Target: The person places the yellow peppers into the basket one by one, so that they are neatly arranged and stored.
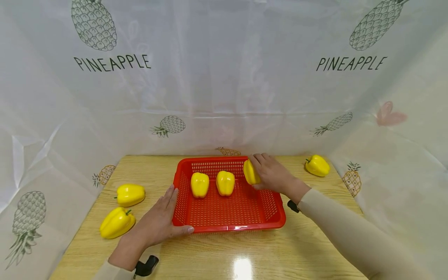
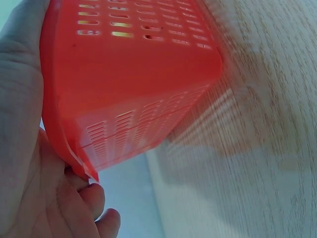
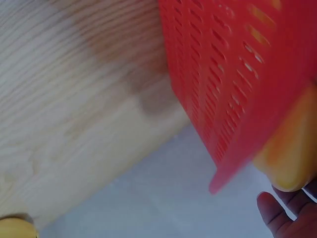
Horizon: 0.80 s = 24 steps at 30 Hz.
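My right hand (image 1: 274, 175) grips a yellow bell pepper (image 1: 250, 173) over the back right part of a red plastic basket (image 1: 227, 227). In the right wrist view that pepper (image 3: 292, 144) shows beyond the basket's rim, with fingertips at its lower end. Two more yellow bell peppers, a left one (image 1: 200, 185) and a middle one (image 1: 225, 183), stand apart inside the basket. My left hand (image 1: 159, 219) holds the basket's front left corner, thumb along the front rim and fingers along the left side. The left wrist view shows fingertips (image 2: 94, 198) curled by the rim.
On the wooden table (image 1: 210, 256), left of the basket, lie two yellow bell peppers, a farther one (image 1: 130, 195) and a nearer one (image 1: 117, 223). Another pepper (image 1: 317, 165) lies at the back right. White pineapple-print sheeting (image 1: 224, 85) encloses the back and sides.
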Motion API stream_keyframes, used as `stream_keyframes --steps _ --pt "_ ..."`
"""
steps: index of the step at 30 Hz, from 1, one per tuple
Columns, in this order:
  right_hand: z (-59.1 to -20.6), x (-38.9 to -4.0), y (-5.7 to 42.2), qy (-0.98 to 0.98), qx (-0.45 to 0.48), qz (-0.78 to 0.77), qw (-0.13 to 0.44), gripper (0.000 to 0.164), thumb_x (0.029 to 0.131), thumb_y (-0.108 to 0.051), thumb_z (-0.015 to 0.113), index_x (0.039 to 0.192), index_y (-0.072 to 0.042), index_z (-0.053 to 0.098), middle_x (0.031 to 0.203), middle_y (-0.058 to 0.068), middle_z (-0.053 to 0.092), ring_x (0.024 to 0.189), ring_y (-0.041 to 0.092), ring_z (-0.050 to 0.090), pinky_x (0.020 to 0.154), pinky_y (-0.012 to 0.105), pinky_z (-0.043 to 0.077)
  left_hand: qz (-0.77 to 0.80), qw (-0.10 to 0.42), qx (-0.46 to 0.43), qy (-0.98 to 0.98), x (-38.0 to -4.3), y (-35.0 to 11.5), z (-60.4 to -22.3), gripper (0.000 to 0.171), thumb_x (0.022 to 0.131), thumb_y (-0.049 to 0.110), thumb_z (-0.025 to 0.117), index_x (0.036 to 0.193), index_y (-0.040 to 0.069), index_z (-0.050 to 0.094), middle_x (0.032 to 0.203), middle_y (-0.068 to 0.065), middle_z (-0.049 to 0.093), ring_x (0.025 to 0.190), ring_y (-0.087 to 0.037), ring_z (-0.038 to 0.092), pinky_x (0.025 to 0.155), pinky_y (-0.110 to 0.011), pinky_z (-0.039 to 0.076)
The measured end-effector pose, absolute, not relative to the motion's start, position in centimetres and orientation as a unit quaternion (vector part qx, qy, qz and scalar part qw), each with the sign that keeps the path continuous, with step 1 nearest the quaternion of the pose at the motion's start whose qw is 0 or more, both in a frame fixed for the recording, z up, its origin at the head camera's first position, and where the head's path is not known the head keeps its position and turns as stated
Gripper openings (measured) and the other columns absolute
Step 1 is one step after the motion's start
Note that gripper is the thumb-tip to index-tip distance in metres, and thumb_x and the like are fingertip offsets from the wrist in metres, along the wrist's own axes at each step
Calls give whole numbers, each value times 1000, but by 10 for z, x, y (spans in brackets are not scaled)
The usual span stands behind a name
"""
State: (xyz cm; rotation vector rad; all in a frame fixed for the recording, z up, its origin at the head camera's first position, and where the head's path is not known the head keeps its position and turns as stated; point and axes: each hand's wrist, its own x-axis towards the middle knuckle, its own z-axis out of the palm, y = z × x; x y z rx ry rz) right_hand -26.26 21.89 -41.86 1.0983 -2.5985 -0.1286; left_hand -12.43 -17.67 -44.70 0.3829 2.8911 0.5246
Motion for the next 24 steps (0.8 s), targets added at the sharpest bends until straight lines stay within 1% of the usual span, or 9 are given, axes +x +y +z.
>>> stream_keyframes --steps 6,10,17,24 --pt "-432 -266 211 -908 389 -67 142 94 77 -50 89 145 2 48 129 16 59 114 35 58 105 50 54 174 88 130 972 -125 -177 -449 142 75 94 61 168 -2 12 176 -24 7 158 -49 24 125 -64 30" --pt "-439 -267 207 -908 390 -72 135 93 76 -50 89 143 1 49 126 15 60 112 34 60 102 49 56 172 83 136 972 -126 -178 -450 142 75 95 60 168 -2 13 176 -24 8 159 -47 24 126 -63 28" --pt "-449 -270 201 -913 384 -76 117 94 76 -51 90 143 0 48 127 16 60 111 34 58 101 48 54 169 79 140 972 -126 -179 -451 142 75 95 58 167 -3 13 176 -24 8 159 -47 25 126 -62 28" --pt "-453 -271 197 -916 377 -101 92 94 81 -54 85 147 2 47 137 19 59 121 37 59 106 49 52 168 79 139 973 -126 -179 -451 142 75 94 59 168 -2 13 176 -24 8 159 -47 25 127 -62 28"
